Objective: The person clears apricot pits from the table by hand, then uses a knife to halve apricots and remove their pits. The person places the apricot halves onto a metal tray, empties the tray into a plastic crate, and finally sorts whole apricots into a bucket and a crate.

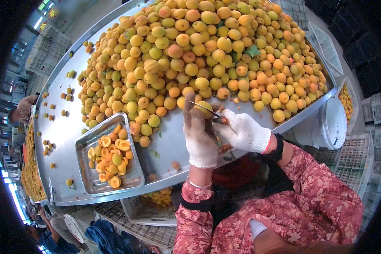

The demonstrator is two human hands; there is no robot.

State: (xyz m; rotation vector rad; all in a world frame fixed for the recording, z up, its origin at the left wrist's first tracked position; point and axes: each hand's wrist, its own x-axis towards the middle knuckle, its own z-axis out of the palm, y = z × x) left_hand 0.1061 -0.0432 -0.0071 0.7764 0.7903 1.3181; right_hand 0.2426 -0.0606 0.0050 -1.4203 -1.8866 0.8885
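Note:
Both of my hands wear white gloves, the left one stained brown over the fingers. Between the fingers of my left hand is a yellow-green apricot. My right hand grips a small knife, its thin blade lying across that apricot. The two hands are close together above the front edge of the metal table. Just beyond them rises a large heap of whole apricots. To the left, a metal tray holds halved apricots.
A white bucket stands off the table's right side, near crates. Under the front edge is a crate with apricot pieces. Loose apricots are scattered on the table's left part. Other people are at the far left.

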